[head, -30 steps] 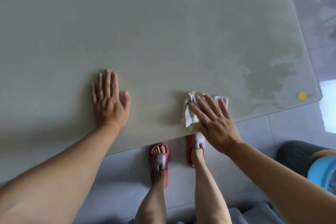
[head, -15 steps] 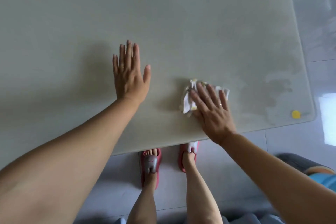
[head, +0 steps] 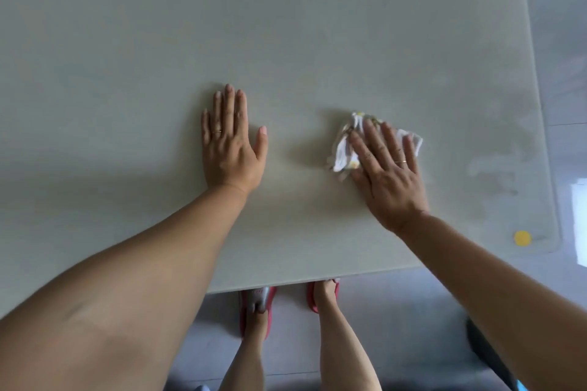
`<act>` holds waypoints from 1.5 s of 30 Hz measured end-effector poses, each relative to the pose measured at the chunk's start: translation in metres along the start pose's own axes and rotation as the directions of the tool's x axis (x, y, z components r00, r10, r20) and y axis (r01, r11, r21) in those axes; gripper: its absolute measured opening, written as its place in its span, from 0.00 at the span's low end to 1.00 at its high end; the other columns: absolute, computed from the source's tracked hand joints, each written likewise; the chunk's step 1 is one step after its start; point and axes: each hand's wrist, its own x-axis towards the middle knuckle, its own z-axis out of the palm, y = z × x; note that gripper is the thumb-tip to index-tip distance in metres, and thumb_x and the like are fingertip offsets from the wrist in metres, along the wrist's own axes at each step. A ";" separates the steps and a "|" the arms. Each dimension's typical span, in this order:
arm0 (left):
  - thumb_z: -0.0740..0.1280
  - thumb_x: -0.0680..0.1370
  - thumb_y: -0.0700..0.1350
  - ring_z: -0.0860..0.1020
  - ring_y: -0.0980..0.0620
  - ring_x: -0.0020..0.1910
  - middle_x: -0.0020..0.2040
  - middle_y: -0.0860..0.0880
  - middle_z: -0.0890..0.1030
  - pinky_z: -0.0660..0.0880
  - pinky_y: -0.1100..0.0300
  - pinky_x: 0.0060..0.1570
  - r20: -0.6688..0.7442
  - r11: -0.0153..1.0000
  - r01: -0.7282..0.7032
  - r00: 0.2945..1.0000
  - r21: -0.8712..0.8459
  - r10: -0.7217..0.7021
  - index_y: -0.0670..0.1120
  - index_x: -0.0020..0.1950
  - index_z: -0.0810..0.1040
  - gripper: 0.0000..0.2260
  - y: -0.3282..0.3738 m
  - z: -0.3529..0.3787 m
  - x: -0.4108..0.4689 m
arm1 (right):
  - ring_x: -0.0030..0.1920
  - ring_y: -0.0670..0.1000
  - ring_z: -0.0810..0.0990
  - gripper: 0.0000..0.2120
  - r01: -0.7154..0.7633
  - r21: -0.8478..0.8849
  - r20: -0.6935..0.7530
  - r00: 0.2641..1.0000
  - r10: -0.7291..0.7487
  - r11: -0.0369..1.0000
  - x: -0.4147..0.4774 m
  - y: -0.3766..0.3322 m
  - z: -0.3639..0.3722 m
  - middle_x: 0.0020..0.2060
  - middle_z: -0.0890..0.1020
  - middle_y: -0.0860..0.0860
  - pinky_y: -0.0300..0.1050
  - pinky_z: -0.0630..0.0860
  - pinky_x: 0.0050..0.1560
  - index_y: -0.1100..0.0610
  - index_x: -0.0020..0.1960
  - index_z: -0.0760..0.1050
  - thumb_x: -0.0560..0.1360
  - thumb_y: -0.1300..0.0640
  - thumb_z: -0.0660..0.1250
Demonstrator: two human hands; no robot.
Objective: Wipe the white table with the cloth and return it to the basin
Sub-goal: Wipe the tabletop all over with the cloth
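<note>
Wiping the tabletop (head: pixel 286 25), somewhere in the middle of the job by the look of it, with nothing yet going back to the basin. Pressing the cloth (head: pixel 344 149) down with the right hand (head: pixel 389 174), with fingers straight and slightly fanned, resting the heel of the palm on bare surface at the cloth's five o'clock side. Bracing with the left hand (head: pixel 230 149), laid flat with fingers close together and thumb angled out, at nine o'clock from the cloth and well apart from it, holding nothing. Showing as a thin, soft, crumpled white wad with small yellow marks, poking out past the fingertips toward twelve o'clock and past the forefinger toward nine o'clock. Looking smooth, matte and pale grey-white across the top, with cloudy damp-looking patches (head: pixel 495 174) at three o'clock from the cloth, a rounded corner and a small yellow dot (head: pixel 522 238) at four o'clock. Calling next, most likely, for sliding the flat hand under steady downward pressure toward nine or twelve o'clock, over the stretch looking dry, and for lifting the bracing hand out of the path. Gliding easily on so slick a top, probably; bunching tighter too, so respreading the wad perhaps worth doing. Not seeing the basin plainly: only a dark rounded shape (head: pixel 482 349) on the grey floor (head: pixel 397 327) at five o'clock, too cropped for naming.
</note>
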 end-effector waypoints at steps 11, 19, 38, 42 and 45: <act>0.55 0.78 0.51 0.59 0.44 0.75 0.76 0.42 0.61 0.54 0.47 0.73 -0.035 1.000 -0.008 0.999 0.008 0.008 0.41 0.75 0.61 0.28 0.002 -0.003 0.001 | 0.76 0.57 0.56 0.26 0.257 0.011 0.032 0.966 -0.257 0.966 0.029 -0.023 0.005 0.75 0.60 0.52 0.62 0.54 0.74 0.52 0.76 0.59 0.79 0.52 0.60; 0.54 0.77 0.50 0.59 0.43 0.75 0.76 0.42 0.61 0.55 0.45 0.73 -0.032 1.000 0.010 0.999 -0.014 -0.011 0.41 0.75 0.61 0.28 0.002 -0.003 0.002 | 0.76 0.61 0.53 0.26 -0.052 0.093 0.011 0.999 0.051 0.994 0.041 -0.094 0.014 0.76 0.58 0.51 0.65 0.49 0.73 0.51 0.76 0.59 0.79 0.48 0.56; 0.53 0.76 0.50 0.57 0.44 0.76 0.77 0.43 0.59 0.53 0.47 0.74 0.065 1.000 0.015 0.998 0.004 -0.015 0.41 0.76 0.60 0.29 0.002 -0.006 0.003 | 0.76 0.57 0.53 0.24 -0.020 0.063 -0.002 1.000 0.020 0.998 0.123 -0.010 -0.005 0.76 0.57 0.51 0.59 0.46 0.75 0.51 0.76 0.58 0.81 0.50 0.55; 0.52 0.76 0.51 0.57 0.45 0.76 0.77 0.43 0.59 0.54 0.46 0.73 0.083 0.999 0.023 0.996 0.026 -0.025 0.41 0.76 0.60 0.29 0.004 -0.007 0.004 | 0.77 0.56 0.45 0.25 -0.419 0.185 -0.018 0.903 0.429 0.889 0.135 -0.071 0.005 0.77 0.51 0.47 0.58 0.35 0.73 0.48 0.77 0.53 0.82 0.48 0.52; 0.52 0.76 0.51 0.58 0.44 0.76 0.76 0.42 0.60 0.55 0.45 0.73 0.106 0.999 0.025 0.994 0.037 -0.028 0.40 0.75 0.62 0.29 0.005 -0.009 0.005 | 0.77 0.58 0.49 0.25 -0.013 0.102 0.043 0.999 0.009 0.995 0.124 -0.089 0.007 0.77 0.55 0.48 0.61 0.43 0.74 0.49 0.77 0.55 0.81 0.46 0.51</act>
